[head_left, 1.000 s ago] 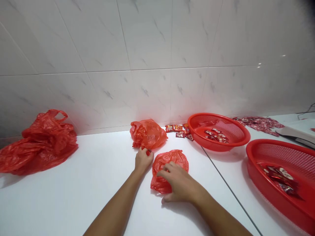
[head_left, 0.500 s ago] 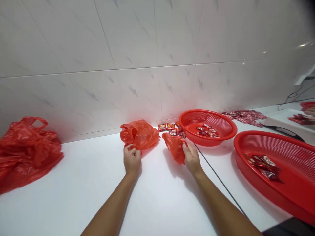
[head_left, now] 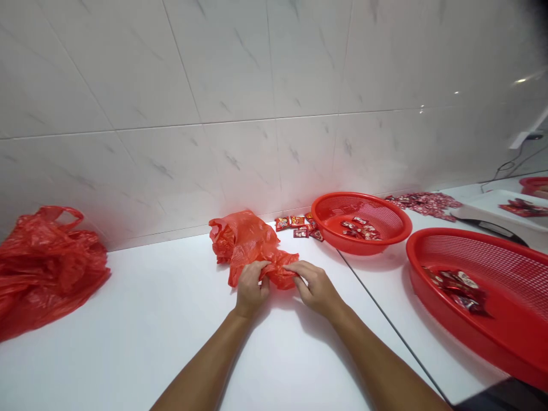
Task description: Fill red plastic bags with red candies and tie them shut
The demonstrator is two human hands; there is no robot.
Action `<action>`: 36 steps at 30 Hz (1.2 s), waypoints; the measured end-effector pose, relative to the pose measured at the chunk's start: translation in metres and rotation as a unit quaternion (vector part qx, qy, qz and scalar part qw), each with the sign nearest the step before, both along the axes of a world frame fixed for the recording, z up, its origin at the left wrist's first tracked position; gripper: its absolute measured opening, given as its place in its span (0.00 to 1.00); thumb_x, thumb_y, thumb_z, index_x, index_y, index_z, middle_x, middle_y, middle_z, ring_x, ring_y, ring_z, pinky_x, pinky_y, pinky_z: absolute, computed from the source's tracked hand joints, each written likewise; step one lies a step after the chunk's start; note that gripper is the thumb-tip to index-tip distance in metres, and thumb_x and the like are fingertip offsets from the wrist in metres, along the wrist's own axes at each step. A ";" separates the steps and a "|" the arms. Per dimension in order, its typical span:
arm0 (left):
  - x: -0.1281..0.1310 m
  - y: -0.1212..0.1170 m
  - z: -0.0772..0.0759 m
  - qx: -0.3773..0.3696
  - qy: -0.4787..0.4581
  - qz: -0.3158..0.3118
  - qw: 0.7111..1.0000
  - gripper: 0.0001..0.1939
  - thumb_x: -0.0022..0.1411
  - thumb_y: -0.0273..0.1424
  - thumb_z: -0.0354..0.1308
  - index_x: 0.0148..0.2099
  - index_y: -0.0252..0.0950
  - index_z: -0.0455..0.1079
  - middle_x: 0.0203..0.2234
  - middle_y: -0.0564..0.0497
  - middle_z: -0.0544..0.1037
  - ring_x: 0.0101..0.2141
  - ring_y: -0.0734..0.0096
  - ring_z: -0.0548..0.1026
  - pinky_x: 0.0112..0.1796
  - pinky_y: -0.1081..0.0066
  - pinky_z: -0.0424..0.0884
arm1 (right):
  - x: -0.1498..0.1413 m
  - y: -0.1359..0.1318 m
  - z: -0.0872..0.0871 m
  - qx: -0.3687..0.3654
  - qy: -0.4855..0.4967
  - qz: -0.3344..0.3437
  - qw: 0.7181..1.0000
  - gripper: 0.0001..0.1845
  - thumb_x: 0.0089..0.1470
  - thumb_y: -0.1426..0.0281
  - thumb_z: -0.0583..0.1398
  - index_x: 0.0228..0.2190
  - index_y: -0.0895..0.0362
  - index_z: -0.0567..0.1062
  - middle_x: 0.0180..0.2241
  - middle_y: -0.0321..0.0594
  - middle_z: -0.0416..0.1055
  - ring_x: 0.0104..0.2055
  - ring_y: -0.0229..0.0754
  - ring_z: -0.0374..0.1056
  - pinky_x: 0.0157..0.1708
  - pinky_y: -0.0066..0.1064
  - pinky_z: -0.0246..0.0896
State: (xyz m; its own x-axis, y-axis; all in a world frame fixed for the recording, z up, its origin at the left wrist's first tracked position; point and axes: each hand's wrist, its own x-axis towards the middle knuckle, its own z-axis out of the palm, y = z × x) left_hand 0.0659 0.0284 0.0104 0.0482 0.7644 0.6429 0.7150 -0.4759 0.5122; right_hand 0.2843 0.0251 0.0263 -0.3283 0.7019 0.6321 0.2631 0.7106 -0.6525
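Observation:
My left hand point(head_left: 252, 289) and my right hand point(head_left: 314, 288) meet at the middle of the white counter point(head_left: 171, 319). Both pinch a crumpled, thin red plastic bag point(head_left: 278, 275) between their fingers. Directly behind it lies a larger bunch of orange-red plastic bag point(head_left: 246, 242), and its lower part runs down to my left hand. I cannot tell whether these are one bag or two.
A round red mesh basket point(head_left: 363, 245) and a larger oval one point(head_left: 449, 325) hold red sachets. Loose sachets point(head_left: 299, 227) lie by the wall, with more point(head_left: 423, 204) farther right. A large red bag point(head_left: 47, 274) lies left; a white flat device point(head_left: 492, 208) stands at right.
My right hand has moved left with the small red bag and brought it to my left hand. Both hands now hold red plastic together, and the view has hardly moved.

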 end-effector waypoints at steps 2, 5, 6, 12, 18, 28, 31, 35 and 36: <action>-0.012 0.002 0.003 -0.026 -0.008 -0.002 1.000 0.13 0.66 0.40 0.55 0.44 0.40 0.77 0.39 0.45 0.84 0.41 0.58 0.79 0.46 0.60 0.74 | 0.003 0.005 -0.002 0.008 0.004 -0.046 0.999 0.19 0.62 0.75 0.56 0.47 0.51 0.84 0.39 0.43 0.82 0.42 0.49 0.76 0.45 0.43 0.73; -0.020 0.001 0.005 -0.065 -0.023 -0.006 0.998 0.13 0.63 0.43 0.60 0.34 0.40 0.76 0.27 0.50 0.81 0.31 0.64 0.76 0.36 0.67 0.71 | 0.012 0.012 -0.002 -0.026 0.056 -0.116 0.991 0.19 0.61 0.76 0.55 0.45 0.52 0.83 0.41 0.42 0.81 0.40 0.47 0.76 0.44 0.40 0.72; -0.020 0.001 0.005 -0.073 -0.033 -0.002 0.997 0.14 0.63 0.43 0.60 0.31 0.40 0.74 0.24 0.52 0.78 0.28 0.66 0.74 0.33 0.68 0.69 | 0.015 0.014 -0.002 -0.032 0.077 -0.147 0.986 0.18 0.62 0.76 0.55 0.45 0.52 0.82 0.42 0.43 0.81 0.41 0.47 0.75 0.45 0.40 0.71; -0.010 0.001 0.007 -0.075 -0.142 0.069 0.985 0.18 0.66 0.41 0.55 0.25 0.40 0.65 0.19 0.56 0.68 0.24 0.70 0.65 0.29 0.71 0.63 | 0.034 0.028 -0.004 0.051 0.117 -0.275 0.953 0.15 0.62 0.74 0.57 0.38 0.52 0.85 0.42 0.45 0.69 0.44 0.47 0.72 0.46 0.41 0.70; -0.006 0.001 0.031 -0.076 -0.268 0.119 0.953 0.16 0.65 0.46 0.56 0.32 0.40 0.67 0.24 0.54 0.72 0.27 0.68 0.71 0.31 0.70 0.69 | 0.044 0.036 -0.003 0.107 0.109 -0.299 0.942 0.17 0.61 0.78 0.55 0.30 0.54 0.82 0.44 0.46 0.70 0.44 0.47 0.73 0.43 0.42 0.73; 0.049 -0.069 0.111 -0.234 -0.304 -0.018 0.923 0.22 0.59 0.42 0.65 0.52 0.40 0.66 0.32 0.53 0.78 0.28 0.68 0.77 0.29 0.70 0.75 | -0.007 -0.032 0.025 0.247 0.084 -0.115 0.958 0.24 0.61 0.82 0.56 0.53 0.52 0.79 0.45 0.47 0.77 0.48 0.47 0.75 0.48 0.40 0.74; 0.054 -0.091 0.126 -0.278 -0.273 -0.049 0.920 0.20 0.57 0.33 0.62 0.52 0.40 0.64 0.34 0.54 0.77 0.30 0.70 0.77 0.31 0.71 0.74 | -0.008 -0.023 0.025 0.124 -0.039 -0.176 0.976 0.17 0.66 0.76 0.54 0.49 0.58 0.80 0.44 0.49 0.80 0.50 0.51 0.74 0.55 0.45 0.70; 0.029 -0.095 0.133 -0.327 -0.157 -0.052 0.930 0.25 0.54 0.26 0.57 0.55 0.41 0.62 0.34 0.56 0.74 0.27 0.72 0.74 0.29 0.72 0.72 | 0.011 -0.012 0.034 -0.101 -0.241 -0.215 0.941 0.18 0.65 0.63 0.59 0.49 0.60 0.80 0.42 0.52 0.81 0.47 0.56 0.76 0.52 0.48 0.69; 0.018 -0.092 0.135 -0.323 -0.108 -0.031 0.940 0.27 0.54 0.26 0.56 0.57 0.41 0.62 0.34 0.56 0.73 0.27 0.73 0.73 0.28 0.72 0.71 | 0.015 -0.013 0.037 -0.144 -0.273 -0.212 0.927 0.20 0.62 0.60 0.61 0.49 0.60 0.80 0.41 0.53 0.81 0.46 0.57 0.77 0.50 0.47 0.70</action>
State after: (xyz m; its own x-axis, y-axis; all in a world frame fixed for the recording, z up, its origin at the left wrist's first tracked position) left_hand 0.0842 -0.0634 0.1450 0.0265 0.9986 0.0448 0.5421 -0.0520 0.8387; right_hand 0.2995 0.0126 0.0634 -0.2000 0.9550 0.2190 0.8266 0.2845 -0.4855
